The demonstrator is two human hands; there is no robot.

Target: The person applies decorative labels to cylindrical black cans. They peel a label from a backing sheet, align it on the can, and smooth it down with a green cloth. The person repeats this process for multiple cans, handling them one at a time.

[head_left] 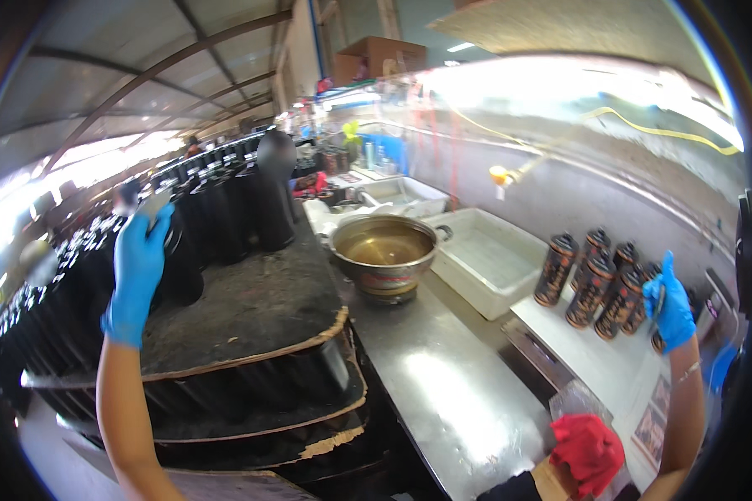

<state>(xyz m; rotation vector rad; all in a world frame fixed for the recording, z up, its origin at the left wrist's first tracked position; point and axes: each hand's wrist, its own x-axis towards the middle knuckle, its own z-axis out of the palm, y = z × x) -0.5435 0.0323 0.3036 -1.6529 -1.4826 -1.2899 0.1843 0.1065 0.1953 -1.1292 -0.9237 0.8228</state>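
In the head view, the left hand [144, 263], in a blue glove, is held up by the rows of black cylinders [255, 209]. A pale thing [153, 204] is seen at its fingertips, but whether it is gripped cannot be told. The right hand [670, 305], gloved too, is held just beside the dark printed cans [597, 275]. Something dark [659, 301] is seen by its palm; whether it is grasped cannot be told.

The black cylinders are packed on a dark board [251, 309] with a chipped edge, so one could be tipped over if its neighbours are bumped. The printed cans are grouped closely on a white top [593, 355] — several could be knocked down by one careless nudge.

The metal pot [384, 275] is partly filled with yellow-brown liquid [384, 249], which could be spilled if a handle is caught by a sleeve. Beside it, the white tray [468, 294] seems to be filled with shallow, clear liquid — what is inside the cans cannot be seen.
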